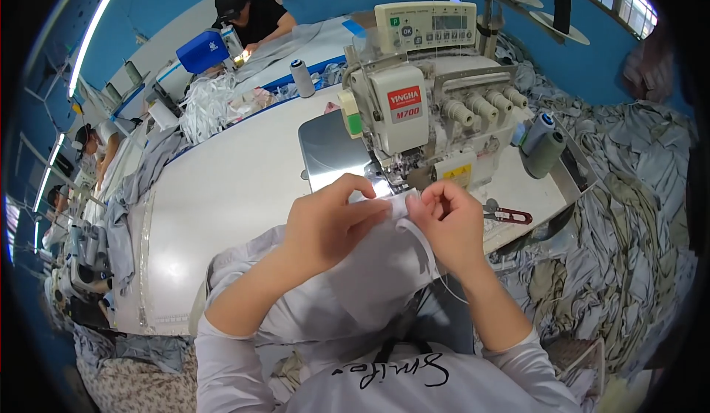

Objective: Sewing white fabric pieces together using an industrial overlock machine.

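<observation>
The worktop [222, 198] spreads left of the sewing machine [399, 128]; white cloth [381, 265] drapes on its near side. A tray [581, 165] sits at the right. My left grip [325, 224] and right grip [452, 224] pinch the cloth's far edge. Thread cones [546, 156] stand in the tray.

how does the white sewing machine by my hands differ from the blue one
The white machine is mostly white; the blue machine has a blue body. The white machine stands near the left hand and right hand; the blue machine sits farther back, near another person. The white machine looks bigger here than the blue machine. Both are sewing machines.
</observation>
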Action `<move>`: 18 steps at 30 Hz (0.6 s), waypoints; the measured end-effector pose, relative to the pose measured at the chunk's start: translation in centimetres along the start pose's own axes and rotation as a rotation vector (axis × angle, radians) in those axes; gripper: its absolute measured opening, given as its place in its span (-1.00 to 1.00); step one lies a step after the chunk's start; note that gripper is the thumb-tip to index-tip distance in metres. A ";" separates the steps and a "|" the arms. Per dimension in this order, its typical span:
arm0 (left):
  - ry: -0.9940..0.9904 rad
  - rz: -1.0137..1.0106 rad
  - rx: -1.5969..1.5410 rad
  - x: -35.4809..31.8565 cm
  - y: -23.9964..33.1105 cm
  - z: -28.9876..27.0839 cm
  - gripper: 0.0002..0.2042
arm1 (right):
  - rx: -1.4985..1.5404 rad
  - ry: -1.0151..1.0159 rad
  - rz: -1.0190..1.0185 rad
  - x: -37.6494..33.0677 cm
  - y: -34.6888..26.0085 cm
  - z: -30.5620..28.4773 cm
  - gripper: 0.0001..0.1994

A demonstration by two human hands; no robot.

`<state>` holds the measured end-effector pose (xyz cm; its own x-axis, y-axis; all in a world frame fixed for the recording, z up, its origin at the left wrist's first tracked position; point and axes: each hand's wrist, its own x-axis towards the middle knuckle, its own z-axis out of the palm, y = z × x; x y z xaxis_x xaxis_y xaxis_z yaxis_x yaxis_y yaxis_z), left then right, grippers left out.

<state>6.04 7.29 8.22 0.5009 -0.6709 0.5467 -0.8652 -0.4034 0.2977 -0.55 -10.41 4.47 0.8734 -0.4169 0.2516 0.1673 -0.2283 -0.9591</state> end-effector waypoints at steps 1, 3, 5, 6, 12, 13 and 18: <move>-0.001 -0.001 -0.001 0.2 -0.3 0.2 -0.88 | -0.015 -0.007 0.006 0.4 -0.1 0.0 -0.80; 0.037 0.018 -0.059 0.6 -1.0 0.4 -0.89 | -0.030 -0.013 0.012 0.9 -0.3 0.0 -0.80; 0.021 0.025 -0.030 1.2 -1.3 0.4 -0.89 | -0.045 -0.016 0.033 1.4 -0.2 0.0 -0.80; 0.007 0.031 0.001 1.4 -1.5 0.4 -0.88 | -0.046 -0.016 0.033 1.7 -0.1 0.0 -0.80; 0.026 0.055 -0.004 1.7 -2.1 0.4 -0.89 | -0.059 -0.082 0.078 1.6 0.1 -0.3 -0.87; 0.025 0.054 -0.004 1.6 -2.1 0.3 -0.89 | 0.010 -0.014 -0.020 1.0 0.2 -0.2 -0.84; -0.065 0.090 -0.002 2.0 -1.8 -0.1 -0.72 | -0.269 -0.026 -0.713 -1.0 -1.4 -2.1 -0.57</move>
<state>8.58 6.72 8.90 0.4212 -0.7432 0.5198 -0.9069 -0.3381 0.2514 -2.56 -11.50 5.85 0.6071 -0.0681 0.7917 0.5805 -0.6424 -0.5004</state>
